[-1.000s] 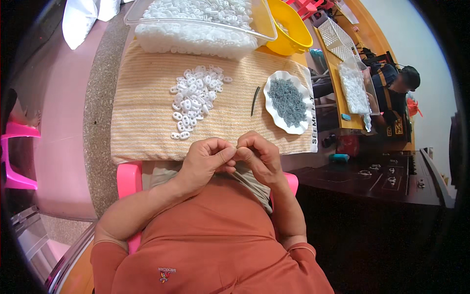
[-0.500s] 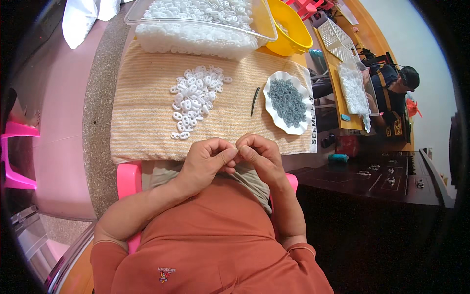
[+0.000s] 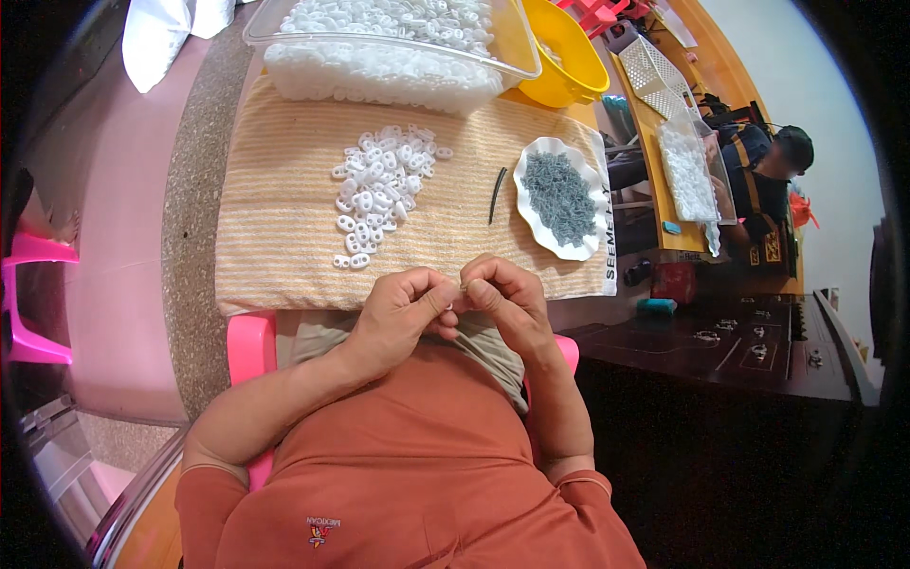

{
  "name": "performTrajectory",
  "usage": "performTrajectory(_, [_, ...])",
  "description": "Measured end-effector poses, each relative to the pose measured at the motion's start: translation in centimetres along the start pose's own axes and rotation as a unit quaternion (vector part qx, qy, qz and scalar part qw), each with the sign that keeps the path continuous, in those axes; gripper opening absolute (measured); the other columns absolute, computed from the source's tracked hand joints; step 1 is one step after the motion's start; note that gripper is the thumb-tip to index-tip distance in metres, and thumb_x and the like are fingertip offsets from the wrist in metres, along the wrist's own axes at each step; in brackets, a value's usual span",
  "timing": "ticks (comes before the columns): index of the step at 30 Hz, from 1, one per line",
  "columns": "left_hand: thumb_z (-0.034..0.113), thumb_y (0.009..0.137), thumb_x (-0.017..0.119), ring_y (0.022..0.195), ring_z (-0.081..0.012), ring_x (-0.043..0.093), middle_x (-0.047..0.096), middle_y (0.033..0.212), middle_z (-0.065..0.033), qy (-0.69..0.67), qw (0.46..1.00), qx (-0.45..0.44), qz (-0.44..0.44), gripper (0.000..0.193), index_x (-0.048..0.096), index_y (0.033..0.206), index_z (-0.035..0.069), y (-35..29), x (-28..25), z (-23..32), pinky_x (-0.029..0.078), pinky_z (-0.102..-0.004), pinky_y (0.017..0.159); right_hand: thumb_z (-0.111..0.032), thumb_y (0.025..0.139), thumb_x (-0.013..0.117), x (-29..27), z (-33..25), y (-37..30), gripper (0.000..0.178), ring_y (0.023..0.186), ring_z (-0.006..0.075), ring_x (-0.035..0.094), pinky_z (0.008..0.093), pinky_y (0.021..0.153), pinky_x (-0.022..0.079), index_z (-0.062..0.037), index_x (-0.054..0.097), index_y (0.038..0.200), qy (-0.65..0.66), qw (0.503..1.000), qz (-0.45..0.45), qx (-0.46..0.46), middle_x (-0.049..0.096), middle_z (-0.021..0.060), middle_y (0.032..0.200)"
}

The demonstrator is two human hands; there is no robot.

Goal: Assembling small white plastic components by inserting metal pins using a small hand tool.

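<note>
My left hand point(image 3: 403, 308) and my right hand point(image 3: 508, 299) meet just past the near edge of the towel point(image 3: 284, 209), fingertips pinched together. Whatever lies between them is too small and covered to name. Beyond my left hand spreads a loose pile of small white oval plastic pieces with two holes point(image 3: 381, 180). To the right stands a white wavy-rimmed dish point(image 3: 527, 220) full of small grey, slim pieces point(image 3: 561, 197). A thin, slightly curved black stick point(image 3: 497, 195) lies on the towel between pile and dish.
A clear plastic bin point(image 3: 398, 43) heaped with the same white pieces stands at the far edge, beside a yellow basin point(image 3: 578, 81). At right, a person point(image 3: 758, 175) sits at another table with a bin of white pieces point(image 3: 684, 171). A pink stool point(image 3: 38, 294) stands left.
My right hand's fingers have shifted slightly, and its fingertips sit a little farther from the left hand's. The pile, stick and dish lie as before.
</note>
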State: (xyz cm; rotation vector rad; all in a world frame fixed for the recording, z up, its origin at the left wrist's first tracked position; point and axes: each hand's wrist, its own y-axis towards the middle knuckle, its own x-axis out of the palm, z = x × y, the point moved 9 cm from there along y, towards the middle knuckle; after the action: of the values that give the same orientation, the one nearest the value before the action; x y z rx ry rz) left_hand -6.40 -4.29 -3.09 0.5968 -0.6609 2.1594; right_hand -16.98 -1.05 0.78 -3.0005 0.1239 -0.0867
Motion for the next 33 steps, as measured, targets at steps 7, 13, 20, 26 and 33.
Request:
performTrajectory(7, [0.021,0.095,0.057,0.07,-0.007,0.058,0.061,0.08,-0.0025,-0.008,1.0,-0.018,0.02,0.021,0.061,0.093,0.0,0.0,-0.4,-0.2,0.054,-0.0221,0.063,-0.009,0.096,0.053,-2.9,-1.1,0.9,0.014,0.073,0.0104,0.058,0.0262,0.072,0.052,0.0032,0.057,0.091,-0.089,0.987,0.109,-0.076,0.057,0.0034,0.08])
performTrajectory(13, [0.02,0.094,0.06,0.067,-0.0074,0.059,0.061,0.079,-0.0019,-0.015,0.999,-0.013,0.037,0.018,0.061,0.092,0.002,0.1,-0.9,-0.1,0.054,-0.0218,0.063,-0.008,0.094,0.056,-4.4,-1.8,3.1,0.013,0.07,0.009,0.059,0.0233,0.068,0.051,0.0038,0.06,0.092,-0.214,0.961,0.17,-0.045,0.061,0.0034,0.079])
performTrajectory(20, [0.018,0.093,0.06,0.069,-0.0072,0.059,0.061,0.079,-0.0025,-0.026,0.998,-0.013,0.049,0.018,0.061,0.093,0.0,0.1,-1.1,0.0,0.055,-0.0232,0.063,-0.009,0.091,0.061,-5.4,-1.7,6.1,0.011,0.064,0.0065,0.056,0.022,0.059,0.048,0.0021,0.063,0.091,-0.333,0.923,0.178,-0.071,0.062,0.002,0.074])
performTrajectory(26, [0.017,0.093,0.06,0.069,-0.007,0.059,0.061,0.08,-0.002,-0.031,0.998,-0.019,0.05,0.017,0.061,0.094,0.0,0.1,-1.3,0.0,0.055,-0.0232,0.063,-0.01,0.086,0.065,-4.5,-2.9,6.5,0.01,0.061,0.0163,0.061,0.0292,0.058,0.048,-0.0007,0.065,0.09,-0.377,0.896,0.182,-0.144,0.063,0.0146,0.07])
performTrajectory(33, [0.017,0.093,0.061,0.069,-0.0066,0.059,0.061,0.08,-0.0016,-0.031,0.998,-0.023,0.049,0.017,0.061,0.095,0.001,0.1,-1.3,-0.1,0.055,-0.0227,0.064,-0.009,0.089,0.064,-5.5,-1.8,6.3,0.011,0.058,0.0038,0.048,0.0214,0.051,0.039,0.0011,0.066,0.094,-0.368,0.906,0.181,-0.102,0.058,-0.0011,0.066])
